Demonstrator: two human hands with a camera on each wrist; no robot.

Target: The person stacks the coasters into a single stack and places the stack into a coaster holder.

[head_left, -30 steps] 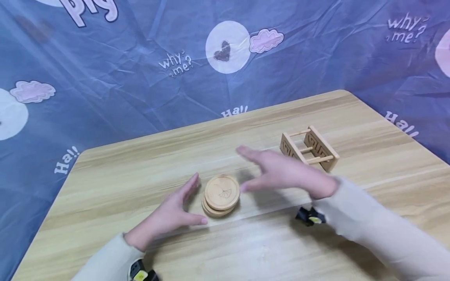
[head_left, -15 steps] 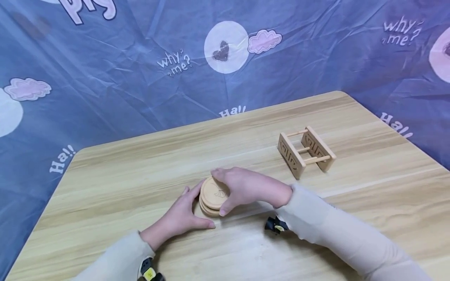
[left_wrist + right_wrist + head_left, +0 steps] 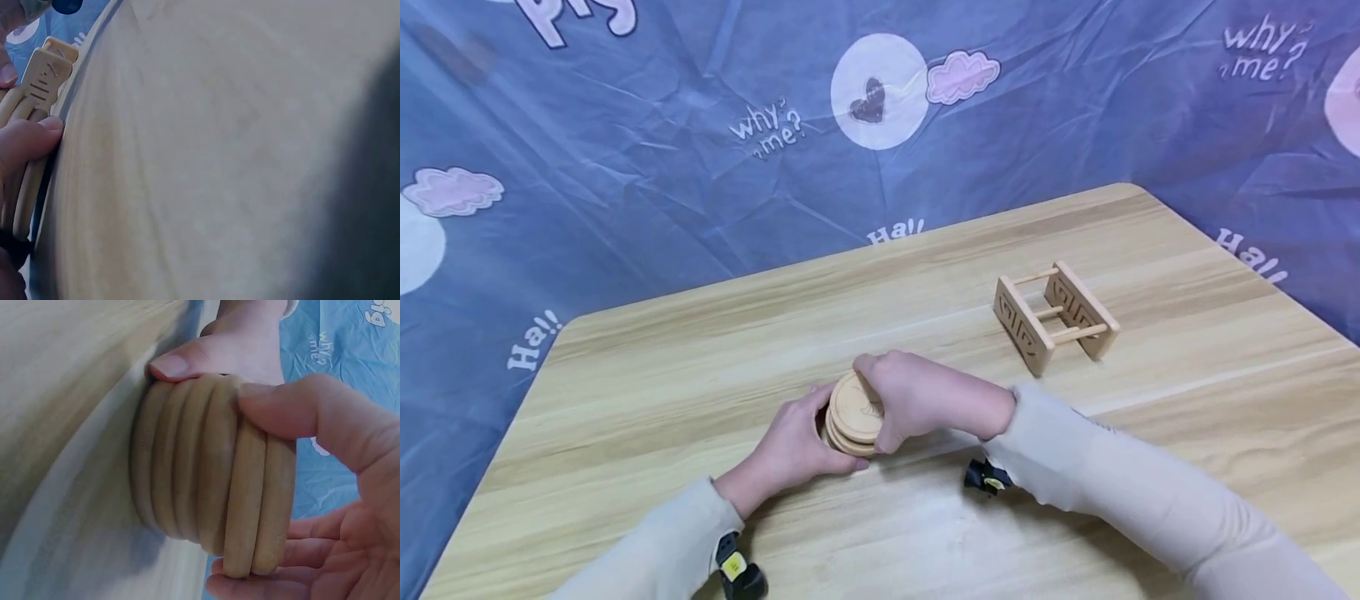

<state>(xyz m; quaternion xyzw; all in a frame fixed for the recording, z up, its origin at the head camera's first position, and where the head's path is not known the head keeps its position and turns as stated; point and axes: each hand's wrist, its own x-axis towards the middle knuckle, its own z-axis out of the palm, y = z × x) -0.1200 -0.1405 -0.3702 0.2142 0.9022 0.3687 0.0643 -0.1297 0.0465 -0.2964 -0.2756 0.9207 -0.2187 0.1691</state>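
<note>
A stack of several round wooden coasters [image 3: 853,408] stands on the table between both hands; a leaf drawing marks the top one. My left hand [image 3: 790,442] grips the lower coasters from the left, its thumb at the near side. From the right, my right hand [image 3: 913,396] holds the upper coasters between thumb and fingers. Close up in the right wrist view, the right thumb [image 3: 287,406] presses the edges of the top two coasters [image 3: 247,506], which sit slightly offset from those below. The left thumb [image 3: 187,359] lies against the lower ones.
A wooden coaster rack [image 3: 1024,327] with cut-out side panels and thin rods stands to the right, behind the right forearm. Beyond the wood-grain table [image 3: 700,350] hangs a blue printed cloth [image 3: 685,167].
My right hand has moved left onto the coaster stack and taken hold of its upper part. The left hand has come in from the left and closed round the lower coasters.
</note>
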